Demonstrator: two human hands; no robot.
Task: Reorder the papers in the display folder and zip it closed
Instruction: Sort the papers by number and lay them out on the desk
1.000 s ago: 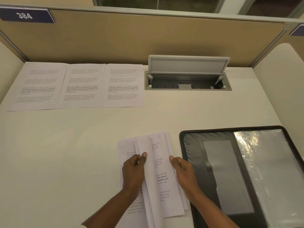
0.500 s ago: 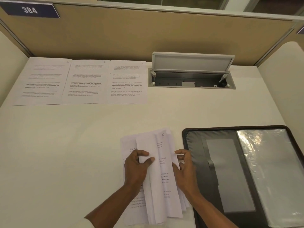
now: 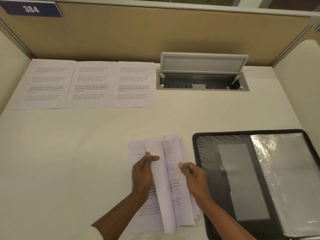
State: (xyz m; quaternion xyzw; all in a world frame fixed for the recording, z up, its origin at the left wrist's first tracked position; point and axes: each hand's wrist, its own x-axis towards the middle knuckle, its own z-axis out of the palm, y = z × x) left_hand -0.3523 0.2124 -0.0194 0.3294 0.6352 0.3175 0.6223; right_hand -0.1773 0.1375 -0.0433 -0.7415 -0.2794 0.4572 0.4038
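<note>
A loose stack of printed papers (image 3: 174,196) lies on the white desk near the front, just left of the open black display folder (image 3: 207,153). My left hand (image 3: 143,174) pinches the curled edge of a lifted sheet on the stack's left side. My right hand (image 3: 195,177) holds the right part of the stack, thumb on a sheet marked 5. The folder shows a grey inner pocket and a shiny clear sleeve (image 3: 285,179) on its right half. Three printed pages (image 3: 90,84) lie side by side at the back left of the desk.
A grey cable box (image 3: 202,84) with its lid raised is set into the desk at the back centre. Beige partition walls enclose the desk, with a blue plate reading 384 (image 3: 31,9) at top left. Bare desk surface lies left of the stack.
The lifted sheet has folded further left under my left hand. My right thumb has slid onto the sheet marked 5. The camera has tilted slightly.
</note>
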